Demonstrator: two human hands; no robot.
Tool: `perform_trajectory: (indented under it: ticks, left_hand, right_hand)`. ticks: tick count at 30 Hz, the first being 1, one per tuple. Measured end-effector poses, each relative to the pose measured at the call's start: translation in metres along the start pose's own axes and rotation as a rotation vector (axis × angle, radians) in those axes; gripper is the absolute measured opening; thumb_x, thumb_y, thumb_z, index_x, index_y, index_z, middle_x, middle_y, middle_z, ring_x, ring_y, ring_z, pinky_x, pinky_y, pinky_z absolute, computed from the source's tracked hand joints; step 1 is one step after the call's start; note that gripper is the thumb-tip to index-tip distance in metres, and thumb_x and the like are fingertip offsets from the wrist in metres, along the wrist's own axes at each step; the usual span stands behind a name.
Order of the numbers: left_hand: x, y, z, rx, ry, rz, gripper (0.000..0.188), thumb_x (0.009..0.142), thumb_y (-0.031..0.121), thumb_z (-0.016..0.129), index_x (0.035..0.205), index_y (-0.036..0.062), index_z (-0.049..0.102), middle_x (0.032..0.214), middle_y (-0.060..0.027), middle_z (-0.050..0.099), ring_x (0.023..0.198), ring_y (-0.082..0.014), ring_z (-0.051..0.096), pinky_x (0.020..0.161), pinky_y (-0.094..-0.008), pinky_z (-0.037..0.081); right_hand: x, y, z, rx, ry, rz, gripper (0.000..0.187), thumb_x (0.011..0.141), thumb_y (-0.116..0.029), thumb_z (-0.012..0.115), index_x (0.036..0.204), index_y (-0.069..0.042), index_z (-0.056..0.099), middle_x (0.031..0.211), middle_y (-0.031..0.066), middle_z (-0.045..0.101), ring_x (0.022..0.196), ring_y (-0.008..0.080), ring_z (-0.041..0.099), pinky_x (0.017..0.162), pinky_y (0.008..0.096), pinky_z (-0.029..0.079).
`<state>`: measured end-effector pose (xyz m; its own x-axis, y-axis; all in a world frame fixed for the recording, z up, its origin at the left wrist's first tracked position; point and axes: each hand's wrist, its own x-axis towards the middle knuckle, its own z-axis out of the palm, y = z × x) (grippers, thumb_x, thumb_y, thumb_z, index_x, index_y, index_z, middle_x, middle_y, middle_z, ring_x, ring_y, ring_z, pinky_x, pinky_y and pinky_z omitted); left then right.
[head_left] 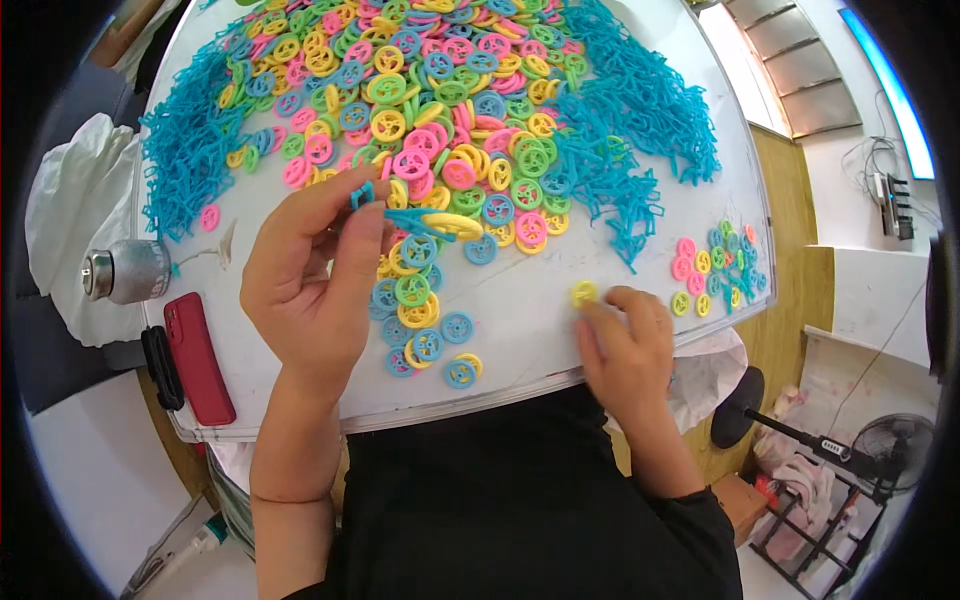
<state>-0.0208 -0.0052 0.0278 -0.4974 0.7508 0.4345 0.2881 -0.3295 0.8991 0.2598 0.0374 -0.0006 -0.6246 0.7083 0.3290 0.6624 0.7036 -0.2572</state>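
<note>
My left hand [320, 275] is raised over the table's left side, thumb and fingers pinched on a blue plastic frame piece [412, 217]. At the far end of that piece sits a yellow spoked wheel [455, 226], seen nearly edge-on. Close to the table's front edge, my right hand [635, 350] has its thumb and fingertips closed on another yellow wheel [583, 291]. Between the two hands lie loose blue, yellow and green wheels, among them a blue wheel [457, 327].
A big heap of coloured wheels [430, 90] covers the far middle of the table [540, 340]. Blue frame pieces are piled left [190, 150] and right [650, 100] of it. A red phone case [197, 358] and a metallic cylinder [135, 271] lie at the left; small wheels [703, 262] sit at the right.
</note>
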Motion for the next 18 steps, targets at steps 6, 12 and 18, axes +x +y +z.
perform_trajectory:
  ticks: [6,12,18]
  left_hand:
    - [0.000,-0.001,0.003,0.009,-0.040,-0.024,0.024,0.096,-0.001,0.060,0.120,-0.0033,0.065,0.103,-0.0105,0.072,0.077,-0.0102,0.068,0.069,-0.0238,0.057]
    - [-0.001,0.000,0.007,-0.024,-0.034,-0.060,0.024,0.093,-0.006,0.063,0.117,-0.0041,0.065,0.101,-0.0110,0.071,0.079,-0.0105,0.068,0.068,-0.0213,0.056]
    - [0.001,-0.005,0.001,-0.040,0.014,-0.060,0.023,0.097,0.003,0.061,0.119,-0.0040,0.065,0.102,-0.0104,0.072,0.075,-0.0108,0.066,0.066,-0.0242,0.055]
  right_hand:
    - [-0.035,0.001,-0.038,-0.195,0.044,0.223,0.032,0.079,-0.005,0.073,0.110,0.000,0.070,0.089,0.0122,0.059,0.080,0.0297,0.057,0.070,0.0391,0.043]
    - [-0.040,-0.022,-0.009,0.246,-0.138,-0.156,0.034,0.075,-0.002,0.074,0.109,-0.005,0.072,0.071,0.0021,0.052,0.062,0.0198,0.054,0.055,0.0349,0.040]
    - [-0.001,-0.051,0.017,0.349,-0.141,-0.325,0.042,0.074,-0.011,0.076,0.115,-0.008,0.069,0.082,0.0023,0.053,0.065,0.0188,0.054,0.057,0.0333,0.044]
